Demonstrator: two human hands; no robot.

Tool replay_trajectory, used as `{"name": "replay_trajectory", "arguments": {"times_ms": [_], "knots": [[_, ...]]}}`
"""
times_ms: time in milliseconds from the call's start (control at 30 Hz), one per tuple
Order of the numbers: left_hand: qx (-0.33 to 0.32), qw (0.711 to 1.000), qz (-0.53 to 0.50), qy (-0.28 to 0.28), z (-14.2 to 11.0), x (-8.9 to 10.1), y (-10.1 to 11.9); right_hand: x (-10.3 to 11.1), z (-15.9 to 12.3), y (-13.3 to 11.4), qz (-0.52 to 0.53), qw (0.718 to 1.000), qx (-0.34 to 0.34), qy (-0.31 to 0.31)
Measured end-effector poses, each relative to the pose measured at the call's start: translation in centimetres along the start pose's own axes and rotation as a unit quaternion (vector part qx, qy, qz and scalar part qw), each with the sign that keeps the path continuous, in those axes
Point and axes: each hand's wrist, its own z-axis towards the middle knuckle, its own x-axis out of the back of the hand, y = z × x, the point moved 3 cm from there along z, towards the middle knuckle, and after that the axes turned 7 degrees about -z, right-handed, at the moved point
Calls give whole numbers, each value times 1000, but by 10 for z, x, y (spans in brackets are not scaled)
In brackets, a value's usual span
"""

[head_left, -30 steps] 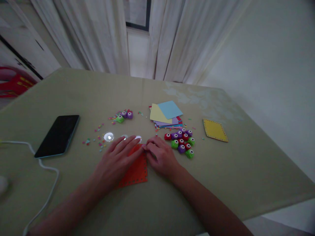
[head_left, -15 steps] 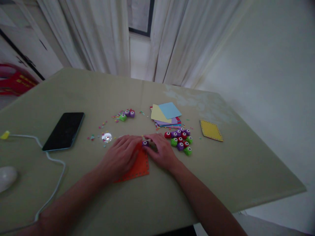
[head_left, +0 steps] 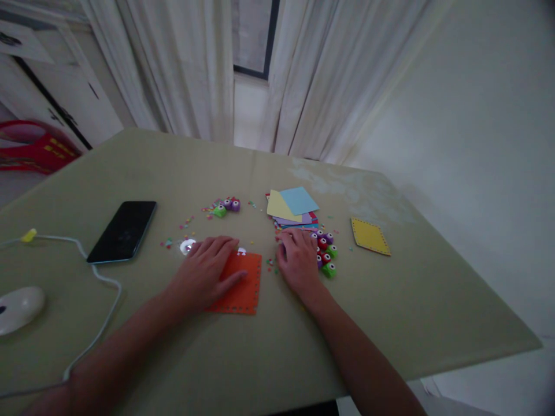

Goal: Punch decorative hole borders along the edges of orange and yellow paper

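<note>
Clock centre: the orange sheet (head_left: 243, 283), flat on the table (head_left: 390, 323), itself at 7 o'clock from mid-view, with small holes along its edges.
Left hand: the left hand (head_left: 204, 273) lies palm down over the sheet's 9-to-11 o'clock side, fingers extended and unclenched, gripping nothing; its thumb points to 2 o'clock across the orange.
Right hand: the right hand (head_left: 298, 263) is between 2 and 3 o'clock, clear of the sheet, at the near-left edge of the eyed blocks (head_left: 326, 258) and hiding some of them. Its fingers are bent; whether they grasp a block, I cannot tell.
Block colours: red, purple and green, packed together.
Confetti: a few bits (head_left: 271, 264) at 2 o'clock, between sheet and right hand.
12 o'clock: three more blocks (head_left: 227, 205), two purple and one green, amid confetti.
1 o'clock: a card stack (head_left: 300, 201), light blue and pale yellow on top.
Between 2 and 3, farther out: a yellow sheet (head_left: 370, 236) with holed edges.
10 o'clock: a tablet (head_left: 124, 231), screen dark.
9 o'clock: a white cable (head_left: 107, 282) and mouse (head_left: 21, 309).
</note>
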Motion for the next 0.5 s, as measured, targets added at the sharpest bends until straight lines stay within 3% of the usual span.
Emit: {"name": "replay_trajectory", "arguments": {"times_ms": [133, 267, 400, 500], "knots": [[6, 1000, -16, -11, 0, 2, -3, -2, -1, 3, -16, 1000, -14, -4], [-8, 993, -116, -34, 1, -3, -8, -1, -2, -9, 47, 998, 42, -13], [12, 989, -149, -14, 4, 0, -15, -7, -6, -26, 130, 983, 101, -86], [57, 993, -102, 12, 6, 5, -26, -11, -7, -33, 138, 977, 87, -140]]}}
